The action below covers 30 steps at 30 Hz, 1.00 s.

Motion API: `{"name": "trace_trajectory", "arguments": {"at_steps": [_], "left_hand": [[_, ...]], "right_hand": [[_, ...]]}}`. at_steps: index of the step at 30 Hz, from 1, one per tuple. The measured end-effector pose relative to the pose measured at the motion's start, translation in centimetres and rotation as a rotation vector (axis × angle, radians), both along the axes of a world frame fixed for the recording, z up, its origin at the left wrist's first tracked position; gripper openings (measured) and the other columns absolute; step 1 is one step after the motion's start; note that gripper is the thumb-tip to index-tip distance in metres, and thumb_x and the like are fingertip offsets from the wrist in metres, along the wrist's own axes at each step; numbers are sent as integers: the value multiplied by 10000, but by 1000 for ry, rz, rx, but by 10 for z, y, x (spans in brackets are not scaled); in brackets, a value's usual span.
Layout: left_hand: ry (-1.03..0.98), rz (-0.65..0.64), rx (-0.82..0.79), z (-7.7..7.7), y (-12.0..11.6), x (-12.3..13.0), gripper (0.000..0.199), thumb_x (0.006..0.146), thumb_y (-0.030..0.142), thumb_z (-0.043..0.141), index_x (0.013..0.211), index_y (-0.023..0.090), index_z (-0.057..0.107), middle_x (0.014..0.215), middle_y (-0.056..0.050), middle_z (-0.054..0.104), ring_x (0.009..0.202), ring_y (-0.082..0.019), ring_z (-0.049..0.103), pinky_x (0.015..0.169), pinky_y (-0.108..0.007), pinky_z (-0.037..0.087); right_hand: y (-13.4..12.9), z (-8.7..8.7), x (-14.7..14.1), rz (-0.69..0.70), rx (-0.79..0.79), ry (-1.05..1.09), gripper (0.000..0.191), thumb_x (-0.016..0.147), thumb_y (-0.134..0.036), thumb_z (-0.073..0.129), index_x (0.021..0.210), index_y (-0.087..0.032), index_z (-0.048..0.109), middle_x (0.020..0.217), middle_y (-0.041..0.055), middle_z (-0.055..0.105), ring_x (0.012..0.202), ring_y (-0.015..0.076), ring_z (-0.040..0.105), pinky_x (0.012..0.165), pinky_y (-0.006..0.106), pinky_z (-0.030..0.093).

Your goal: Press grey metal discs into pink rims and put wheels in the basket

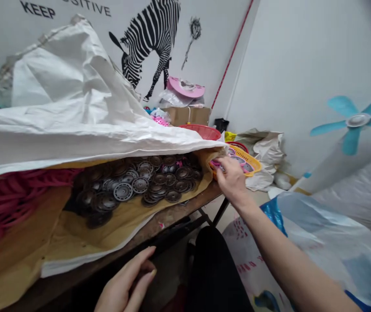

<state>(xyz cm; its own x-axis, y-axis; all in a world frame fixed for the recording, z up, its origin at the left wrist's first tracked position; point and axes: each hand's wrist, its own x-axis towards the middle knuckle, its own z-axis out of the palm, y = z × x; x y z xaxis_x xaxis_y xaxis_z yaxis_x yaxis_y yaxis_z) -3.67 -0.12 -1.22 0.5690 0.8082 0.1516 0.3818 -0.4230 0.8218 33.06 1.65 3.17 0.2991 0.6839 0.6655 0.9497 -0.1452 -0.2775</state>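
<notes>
My right hand (232,180) is stretched out to an orange plastic basket (255,165), with curled fingers at its near left side. A pink and grey piece shows by the fingertips, but the grip is partly hidden. Inside the basket lie pink rings with grey discs (237,160). My left hand (128,281) hovers below the table edge, its fingers extended, the thumb apart and nothing held. A heap of dark grey wheel-like plastic discs (140,185) rests on the brown-lined sack (120,223). To their left, pink plastic pieces (19,195) are piled.
White sack cloth (75,86) rises behind the discs. A red basket (201,131) and a cardboard box (188,116) stand farther back. At right are a blue-bladed fan (357,120) and large plastic bags (322,229). The wooden table edge (172,221) runs before my legs.
</notes>
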Motion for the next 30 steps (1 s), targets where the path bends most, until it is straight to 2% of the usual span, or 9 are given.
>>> {"name": "trace_trajectory", "arguments": {"at_steps": [2, 4, 9, 13, 17, 20, 26, 28, 30], "left_hand": [[11, -13, 5, -2, -1, 2, 351, 906, 405, 566, 1218, 299, 687, 962, -26, 759, 853, -197, 725, 784, -218, 576], [13, -42, 5, -5, -3, 5, 342, 919, 379, 557, 1231, 307, 676, 994, -26, 754, 887, -193, 719, 810, -222, 570], [2, -67, -10, -7, -10, 12, 318, 932, 352, 540, 1215, 301, 677, 1005, -32, 744, 908, -185, 709, 823, -225, 565], [-15, -72, -51, -7, -11, 7, 327, 925, 352, 526, 1205, 277, 678, 980, -46, 736, 893, -191, 701, 828, -253, 566], [-56, -49, -199, -12, -9, 2, 356, 921, 378, 507, 1211, 244, 666, 1017, -73, 714, 909, -216, 687, 800, -288, 571], [-106, -29, -340, -13, -8, 5, 370, 918, 392, 515, 1211, 212, 650, 964, -71, 693, 835, -204, 679, 774, -298, 559], [-352, -25, -686, -7, -2, 27, 489, 806, 481, 680, 1158, 147, 625, 849, -54, 652, 681, -163, 639, 602, -257, 518], [-472, 0, -804, -1, 0, 33, 571, 767, 521, 726, 1174, 143, 596, 844, -53, 658, 657, -154, 637, 579, -251, 518], [-583, 33, -885, 6, 2, 36, 624, 761, 549, 737, 1201, 141, 567, 846, -56, 664, 646, -152, 641, 571, -255, 531]], "right_hand": [[7, -3, -28, 73, -194, -92, 324, 970, -283, 443, 1187, -177, 659, 1197, 125, 663, 1107, 272, 566, 960, 401, 437], [19, -4, -48, 105, -330, -139, 342, 969, -298, 467, 1244, -188, 639, 1254, 113, 648, 1109, 274, 559, 932, 396, 445], [56, -9, -61, 110, -444, -207, 459, 903, -107, 456, 1335, -186, 589, 1378, 133, 583, 1176, 325, 503, 857, 446, 450], [70, -15, -56, 141, -481, -245, 415, 897, -69, 444, 1231, -186, 663, 1241, 150, 668, 1142, 310, 531, 846, 429, 439], [69, -19, -50, 168, -397, -233, 368, 923, -89, 449, 1184, -179, 691, 1167, 125, 708, 1083, 281, 573, 862, 389, 437], [65, -19, -45, 182, -284, -192, 350, 945, -119, 448, 1178, -176, 702, 1172, 102, 713, 1062, 274, 587, 891, 378, 446], [47, -17, -58, 254, -65, -81, 284, 963, -174, 477, 1107, -172, 722, 1064, 88, 747, 978, 240, 650, 895, 354, 504], [33, -17, -72, 338, 2, -44, 268, 970, -170, 473, 1076, -182, 719, 1053, 77, 748, 981, 207, 668, 902, 326, 516], [15, -18, -90, 489, 87, -7, 262, 970, -146, 469, 1046, -197, 715, 1049, 67, 748, 989, 188, 677, 889, 317, 525]]}}
